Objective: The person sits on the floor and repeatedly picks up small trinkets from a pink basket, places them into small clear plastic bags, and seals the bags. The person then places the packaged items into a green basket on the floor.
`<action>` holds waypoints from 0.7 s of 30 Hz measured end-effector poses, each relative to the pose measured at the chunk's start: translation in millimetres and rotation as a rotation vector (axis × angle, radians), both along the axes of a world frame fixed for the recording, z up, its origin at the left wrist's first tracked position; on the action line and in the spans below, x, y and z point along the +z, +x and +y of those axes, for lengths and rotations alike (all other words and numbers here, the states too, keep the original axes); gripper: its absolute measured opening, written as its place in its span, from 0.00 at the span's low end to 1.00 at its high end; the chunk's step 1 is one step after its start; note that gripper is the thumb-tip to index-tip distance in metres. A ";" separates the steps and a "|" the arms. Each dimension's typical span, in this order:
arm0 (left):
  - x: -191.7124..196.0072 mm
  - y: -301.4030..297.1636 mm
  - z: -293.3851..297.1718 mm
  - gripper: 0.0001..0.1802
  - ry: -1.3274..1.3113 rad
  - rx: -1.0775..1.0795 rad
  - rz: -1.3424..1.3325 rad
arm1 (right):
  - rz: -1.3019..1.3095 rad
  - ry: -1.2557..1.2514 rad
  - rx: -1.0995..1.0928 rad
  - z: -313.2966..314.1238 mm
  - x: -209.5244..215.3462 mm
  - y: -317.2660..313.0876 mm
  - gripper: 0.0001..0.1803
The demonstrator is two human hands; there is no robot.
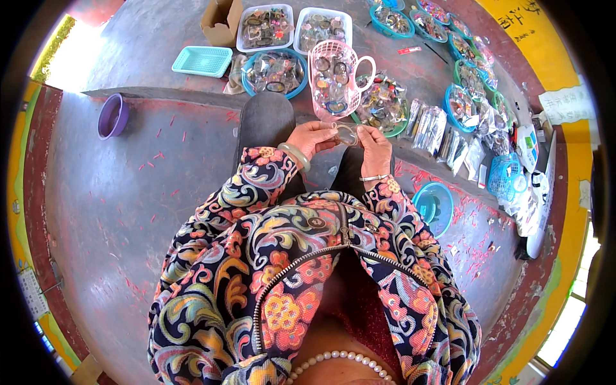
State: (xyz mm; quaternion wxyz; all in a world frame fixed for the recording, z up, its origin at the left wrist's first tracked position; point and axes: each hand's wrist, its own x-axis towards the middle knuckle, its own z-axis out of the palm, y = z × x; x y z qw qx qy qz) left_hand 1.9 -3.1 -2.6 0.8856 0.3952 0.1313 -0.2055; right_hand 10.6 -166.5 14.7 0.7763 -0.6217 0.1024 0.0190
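Note:
My left hand point(312, 137) and my right hand point(376, 151) meet above my knees, fingers closed in pinches. Between them they hold a small, thin, pale looped band point(347, 134), one side in each hand. Its exact kind is too small to make out. Just beyond my fingers stands a pink perforated plastic basket point(330, 113) with a side handle, holding several bagged ring-shaped pieces. Right of it, a green basket point(398, 130) is heaped with small wrapped items. On the left, a blue round basket point(301, 87) holds similar bagged loops.
Two white trays point(240, 40) of small goods and a cardboard box point(221, 24) stand at the back, near a turquoise tray point(201, 61). A purple tub point(113, 117) is far left; a teal basin point(434, 208) sits right. Clear packets point(428, 125) and several baskets line the right.

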 end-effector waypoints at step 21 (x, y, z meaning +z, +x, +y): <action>-5.1 -0.6 4.2 0.06 0.126 -0.094 -0.041 | 0.177 0.155 0.186 0.9 1.4 -7.1 0.08</action>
